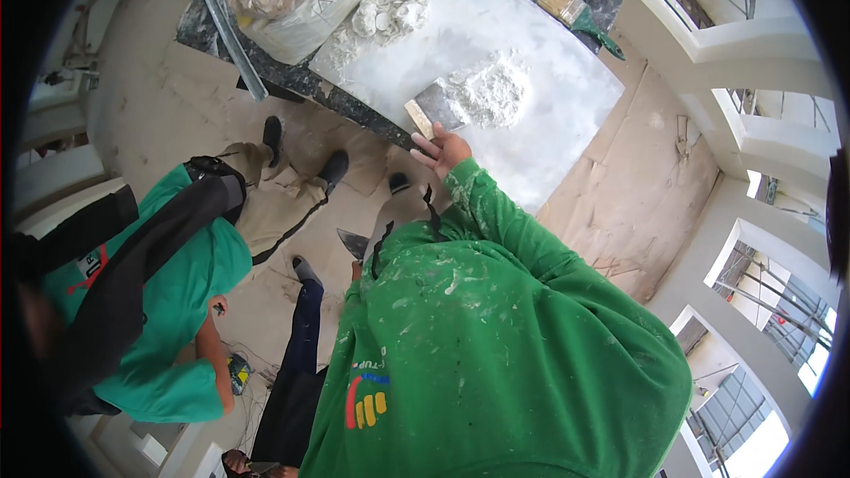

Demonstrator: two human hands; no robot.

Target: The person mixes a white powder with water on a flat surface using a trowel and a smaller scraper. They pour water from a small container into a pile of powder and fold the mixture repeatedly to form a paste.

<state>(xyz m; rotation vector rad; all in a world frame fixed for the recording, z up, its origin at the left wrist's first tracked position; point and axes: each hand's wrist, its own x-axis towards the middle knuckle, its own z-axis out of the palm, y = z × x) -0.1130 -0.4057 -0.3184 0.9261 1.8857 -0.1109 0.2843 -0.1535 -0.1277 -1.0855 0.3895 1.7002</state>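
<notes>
Right hand: the bare right hand reaches out of a green, white-spattered sleeve at the near edge of the work surface; its grip is apart, fingers spread, with nothing held between them.
Scraper: a flat, wide grey metal blade with a pale tan edge strip lies just beyond those fingertips, its far side against the powder; whether skin touches the strip, I cannot tell.
Left hand: the bare left hand shows only as a sliver beside the sweatshirt, so I cannot tell how its grip stands.
Trowel: a pointed grey metal blade sticks out just beside that hand.
Powder: a loose white heap sits on a pale, smeared flat sheet; a lumpier white heap lies farther off, beside the bag.
Tabletop: the sheet rests on a black speckled tabletop.
Far side: a white plastic bag with a crumpled brownish mouth, a long grey metal strip and a green-handled wide brush.
Neighbours: a person in a teal shirt to the left; another in dark trousers lower down.
</notes>
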